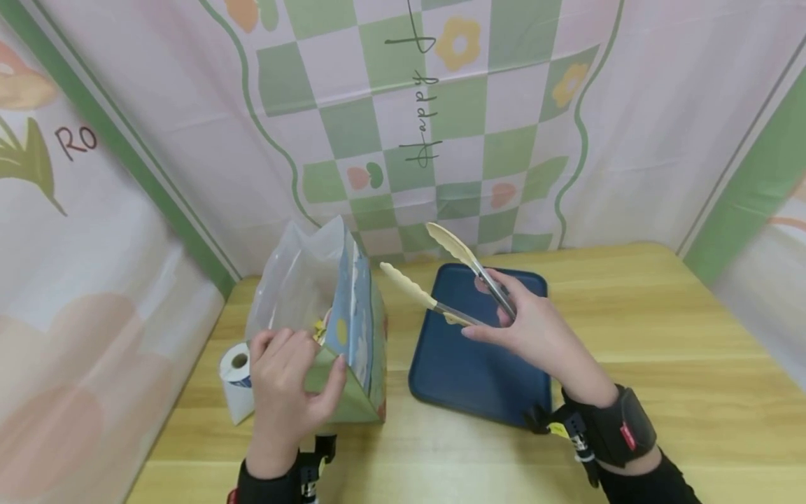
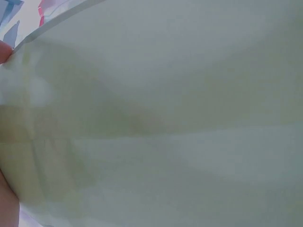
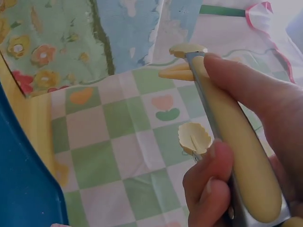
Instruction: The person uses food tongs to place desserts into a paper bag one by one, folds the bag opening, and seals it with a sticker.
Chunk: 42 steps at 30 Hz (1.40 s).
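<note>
My left hand (image 1: pixel 286 385) holds the near rim of a printed green-and-blue paper bag (image 1: pixel 368 329), its fingers over the edge and its thumb outside. The bag stands upright with its top spread, and a bit of something yellow (image 1: pixel 320 327) shows inside. Pale green bag wall (image 2: pixel 165 94) fills the left wrist view. My right hand (image 1: pixel 535 322) grips metal tongs (image 1: pixel 456 315) with cream scalloped tips, arms spread apart, above the tray. In the right wrist view, thumb and fingers close round the tongs' cream handle (image 3: pixel 241 161). Nothing sits between the tips.
A dark blue tray (image 1: pixel 466 378) lies on the wooden table (image 1: pixel 642 364), right of the bag. Left of the bag stands a white paper roll (image 1: pixel 236 371), partly behind my left hand. A checkered printed cloth (image 1: pixel 403 140) hangs behind the table.
</note>
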Each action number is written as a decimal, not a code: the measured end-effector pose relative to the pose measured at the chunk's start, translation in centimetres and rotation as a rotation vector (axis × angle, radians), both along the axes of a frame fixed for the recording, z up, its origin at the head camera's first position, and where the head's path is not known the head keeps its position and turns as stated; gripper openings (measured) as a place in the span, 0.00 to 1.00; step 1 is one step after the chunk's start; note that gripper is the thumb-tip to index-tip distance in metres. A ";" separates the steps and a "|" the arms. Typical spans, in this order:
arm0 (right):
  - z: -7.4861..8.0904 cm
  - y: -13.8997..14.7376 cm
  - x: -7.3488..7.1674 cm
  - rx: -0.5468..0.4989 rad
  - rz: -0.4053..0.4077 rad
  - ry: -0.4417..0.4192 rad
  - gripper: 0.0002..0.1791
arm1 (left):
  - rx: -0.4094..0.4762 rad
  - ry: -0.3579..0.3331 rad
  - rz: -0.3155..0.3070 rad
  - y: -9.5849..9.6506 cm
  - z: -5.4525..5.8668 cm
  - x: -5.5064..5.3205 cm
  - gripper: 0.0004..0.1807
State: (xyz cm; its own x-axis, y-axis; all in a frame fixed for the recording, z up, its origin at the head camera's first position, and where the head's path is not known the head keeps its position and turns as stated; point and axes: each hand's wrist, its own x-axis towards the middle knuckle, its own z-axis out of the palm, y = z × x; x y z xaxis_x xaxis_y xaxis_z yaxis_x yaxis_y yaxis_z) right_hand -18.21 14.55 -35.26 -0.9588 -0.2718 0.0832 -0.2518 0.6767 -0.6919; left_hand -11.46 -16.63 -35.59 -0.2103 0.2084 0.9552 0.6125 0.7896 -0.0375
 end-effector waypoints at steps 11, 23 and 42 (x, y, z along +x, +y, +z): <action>-1.5 1.1 -0.7 -0.044 -0.015 -0.010 0.49 | 0.001 0.002 -0.001 0.1 0.0 0.0 0.23; -1.8 2.2 -1.5 -0.048 -0.067 -0.071 0.55 | 0.006 0.013 -0.001 0.1 0.3 0.2 0.24; -4.3 3.7 -3.9 0.025 -0.105 -0.130 0.59 | 0.013 0.000 -0.002 0.3 0.1 0.1 0.24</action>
